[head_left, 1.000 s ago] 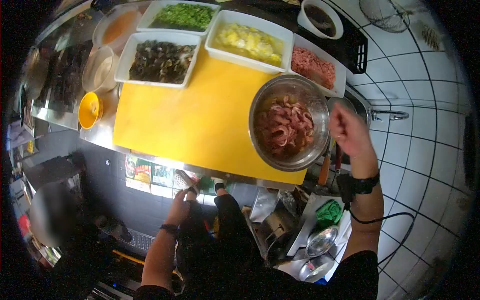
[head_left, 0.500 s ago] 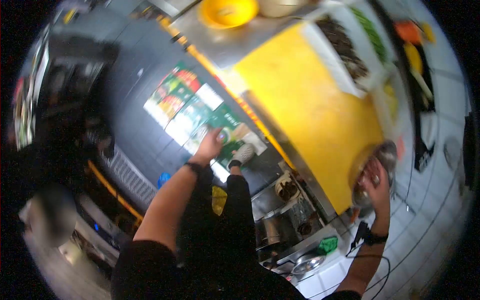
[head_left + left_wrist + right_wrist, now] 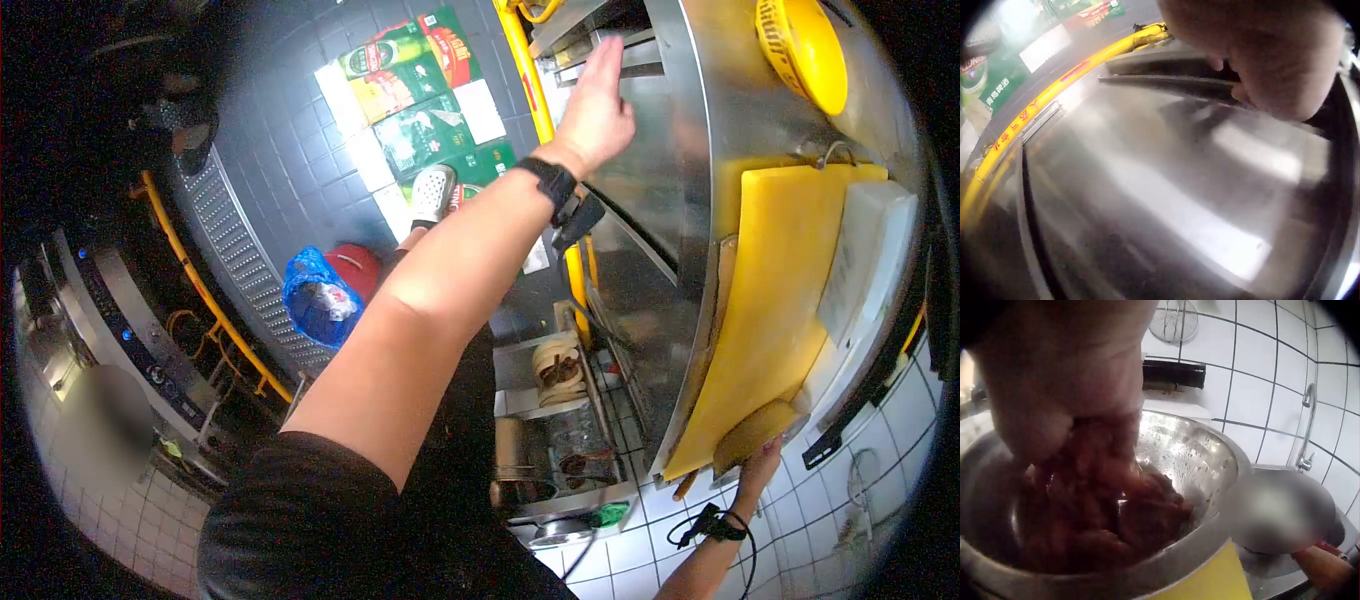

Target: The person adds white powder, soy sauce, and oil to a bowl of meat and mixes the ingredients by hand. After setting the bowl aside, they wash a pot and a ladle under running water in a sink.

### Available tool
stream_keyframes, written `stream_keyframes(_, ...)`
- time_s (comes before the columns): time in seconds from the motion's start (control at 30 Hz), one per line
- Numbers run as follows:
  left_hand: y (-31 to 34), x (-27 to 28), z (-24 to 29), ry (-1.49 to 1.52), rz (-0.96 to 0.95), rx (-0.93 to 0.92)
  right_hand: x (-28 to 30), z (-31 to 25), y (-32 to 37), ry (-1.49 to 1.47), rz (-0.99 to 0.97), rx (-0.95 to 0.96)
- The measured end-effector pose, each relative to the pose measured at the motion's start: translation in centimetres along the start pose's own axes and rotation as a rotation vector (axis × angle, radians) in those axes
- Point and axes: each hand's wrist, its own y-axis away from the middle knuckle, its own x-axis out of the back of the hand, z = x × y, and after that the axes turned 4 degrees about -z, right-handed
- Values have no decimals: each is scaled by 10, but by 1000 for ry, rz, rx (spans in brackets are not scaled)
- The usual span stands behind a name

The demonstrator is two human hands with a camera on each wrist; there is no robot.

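My left hand (image 3: 598, 115) reaches out with straight fingers to the upper front of a stainless-steel cabinet (image 3: 640, 140). In the left wrist view the same hand (image 3: 1272, 56) is over a shiny metal panel (image 3: 1147, 187), its fingertips near a dark gap. My right hand (image 3: 1072, 381) is down inside a steel bowl (image 3: 1207, 453), gripping strips of raw meat (image 3: 1147, 519) between thumb and fingers. The fingertips are hidden in the meat. Seen from the head, the right hand (image 3: 762, 468) is at the bowl at the near end of a yellow cutting board (image 3: 780, 300).
Yellow bowls (image 3: 815, 60) stand at the counter's far end. White containers (image 3: 870, 270) line the board's back edge. A yellow rail (image 3: 530, 80) runs by the cabinet, with flattened cardboard (image 3: 420, 110) on the floor. A sink tap (image 3: 1310, 425) and wooden handle (image 3: 1322, 565) are right of the bowl.
The view has swung left. My right hand has gone from beside the bowl down into the meat. My left hand has risen from near my legs to the cabinet front.
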Motion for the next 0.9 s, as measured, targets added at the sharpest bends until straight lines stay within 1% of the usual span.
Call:
stream_keyframes(0.03, -12, -1, -5, 7, 4, 5, -1, -3, 5, -266, -34, -101)
stream_keyframes(0.07, -25, 0, -10, 45, -45, -49, -5, -11, 12, -258, -31, -98)
stream_keyframes(0.1, -34, 3, -10, 80, -94, -103, -10, -21, 22, -71, -87, 3)
stream_keyframes(0.13, -38, 4, -6, 121, -159, -60, -17, -29, 31, 115, -142, 103)
stream_keyframes(0.17, -39, 6, -6, 124, -156, -58, -24, -35, 39, 119, -140, 105)
stream_keyframes(0.23, -41, 9, -7, 120, -221, -47, -37, -44, 54, 341, -182, 129)
stream_keyframes(0.27, -35, 7, -5, 114, -216, -88, -45, -50, 58, 401, -176, 174)
stream_keyframes(0.3, -22, 5, -3, 105, -208, -128, -47, -43, 53, 404, -179, 180)
stream_keyframes(0.33, -7, 2, 0, 140, -297, -82, -48, -28, 47, -46, -161, 48)
stream_keyframes(0.37, 6, 0, 3, 139, -354, -87, -48, -23, 42, -494, -140, -88)
stream_keyframes(0.4, 24, 0, 9, 164, -376, -83, -46, -26, 38, -452, -115, -162)
stream_keyframes(0.43, 37, -1, 12, 226, -433, -64, -45, -27, 37, -448, -117, -159)
stream_keyframes(0.47, 52, -2, 17, 157, -420, -111, -43, -25, 36, -383, -44, -109)
stream_keyframes(0.5, 65, -4, 20, 163, -443, -119, -39, -22, 35, -316, 28, -59)
stream_keyframes(0.53, 75, -4, 24, 193, -494, -109, -28, -14, 31, -308, 28, -59)
stream_keyframes(0.57, 81, -4, 25, 224, -545, -99, -13, -7, 26, -90, -26, -53)
stream_keyframes(0.6, 82, -5, 22, 231, -540, -97, -1, -1, 22, 126, -77, -45)
stream_keyframes(0.63, 81, -6, 17, 252, -588, -60, 9, 5, 18, 133, -73, -45)
stream_keyframes(0.67, 81, -7, 11, 274, -640, -22, 19, 12, 16, 347, -78, -80)
stream_keyframes(0.7, 74, -7, 7, 253, -505, -16, 19, 7, 19, 559, -83, -117)
stream_keyframes(0.73, 65, -12, -2, 194, -423, 4, 15, 5, 27, 562, -79, -125)
stream_keyframes(0.77, 55, -18, -13, 133, -341, 25, -13, -31, 44, 404, -14, -23)
stream_keyframes(0.8, 41, -21, -17, 127, -292, 24, -34, -56, 54, 246, 51, 76)
stream_keyframes(0.83, 24, -24, -17, 123, -245, 24, -41, -63, 57, 250, 57, 67)
stream_keyframes(0.9, -3, -45, -25, 108, -126, -96, -50, -71, 59, 581, -114, 335)
